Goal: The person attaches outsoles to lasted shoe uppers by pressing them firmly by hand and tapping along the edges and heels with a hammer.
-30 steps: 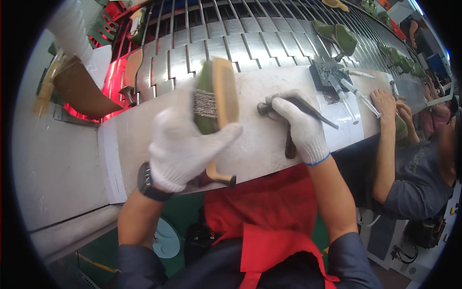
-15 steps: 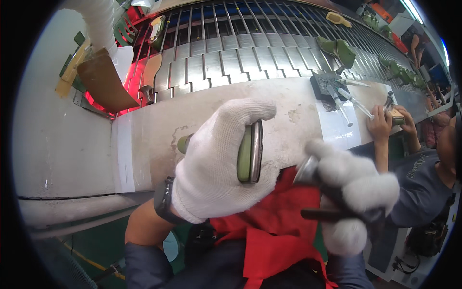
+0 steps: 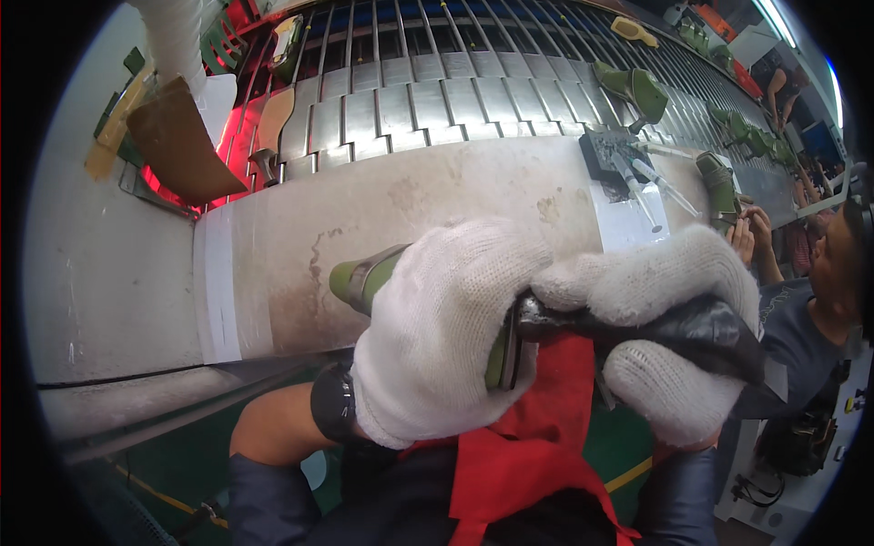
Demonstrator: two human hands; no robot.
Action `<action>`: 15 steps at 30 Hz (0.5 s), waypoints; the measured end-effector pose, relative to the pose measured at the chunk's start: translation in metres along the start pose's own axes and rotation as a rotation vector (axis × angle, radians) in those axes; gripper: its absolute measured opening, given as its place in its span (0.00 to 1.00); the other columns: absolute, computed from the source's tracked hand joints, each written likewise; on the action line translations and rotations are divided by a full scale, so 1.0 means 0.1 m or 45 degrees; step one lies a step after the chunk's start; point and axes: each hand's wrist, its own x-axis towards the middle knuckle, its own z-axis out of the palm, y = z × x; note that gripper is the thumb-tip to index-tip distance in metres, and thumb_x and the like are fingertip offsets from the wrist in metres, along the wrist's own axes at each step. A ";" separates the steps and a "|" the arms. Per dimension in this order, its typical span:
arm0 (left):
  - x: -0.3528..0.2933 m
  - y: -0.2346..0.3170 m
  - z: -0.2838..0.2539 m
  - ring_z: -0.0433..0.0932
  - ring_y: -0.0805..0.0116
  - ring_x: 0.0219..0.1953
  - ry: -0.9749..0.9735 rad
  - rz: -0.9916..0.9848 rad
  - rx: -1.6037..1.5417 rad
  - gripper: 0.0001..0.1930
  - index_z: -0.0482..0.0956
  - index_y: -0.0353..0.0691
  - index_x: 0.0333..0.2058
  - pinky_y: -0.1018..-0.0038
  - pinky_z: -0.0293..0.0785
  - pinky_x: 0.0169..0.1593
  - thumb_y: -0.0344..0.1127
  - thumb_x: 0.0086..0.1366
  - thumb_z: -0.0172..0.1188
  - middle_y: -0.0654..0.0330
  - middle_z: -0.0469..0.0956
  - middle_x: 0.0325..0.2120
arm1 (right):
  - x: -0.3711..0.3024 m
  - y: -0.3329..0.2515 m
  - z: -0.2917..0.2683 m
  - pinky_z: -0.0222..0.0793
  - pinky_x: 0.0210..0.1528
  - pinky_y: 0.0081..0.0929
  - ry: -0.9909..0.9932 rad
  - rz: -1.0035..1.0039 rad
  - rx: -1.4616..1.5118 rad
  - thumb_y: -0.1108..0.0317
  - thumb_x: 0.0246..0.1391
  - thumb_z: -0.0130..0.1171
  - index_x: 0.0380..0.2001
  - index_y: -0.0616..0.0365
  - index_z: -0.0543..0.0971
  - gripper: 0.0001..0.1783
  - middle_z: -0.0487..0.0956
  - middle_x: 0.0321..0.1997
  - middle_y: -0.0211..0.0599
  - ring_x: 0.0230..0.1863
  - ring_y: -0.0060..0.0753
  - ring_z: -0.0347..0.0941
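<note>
Left hand (image 3: 437,337) grips green shoe (image 3: 364,278); right hand (image 3: 674,337) grips dark tool (image 3: 637,328).

Worn, stained pale metal workbench (image 3: 382,218); behind it, slatted steel conveyor (image 3: 437,91) carrying green shoe lasts (image 3: 637,89); black tray of brushes (image 3: 614,150) at far right

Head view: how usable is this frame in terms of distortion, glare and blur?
Head view: strong fisheye bend, black corners; red glow upper left; left hand and right hand loom large and slightly soft around the green shoe piece; conveyor slats look sharp.
</note>
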 end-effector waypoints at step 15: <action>-1.16 -0.43 0.26 0.76 0.35 0.67 0.193 0.012 0.850 0.36 0.66 0.32 0.69 0.34 0.56 0.78 0.45 0.71 0.69 0.37 0.74 0.65 | -0.32 1.17 0.81 0.86 0.61 0.42 0.019 0.411 0.807 0.77 0.66 0.63 0.49 0.70 0.82 0.11 0.89 0.54 0.57 0.56 0.45 0.88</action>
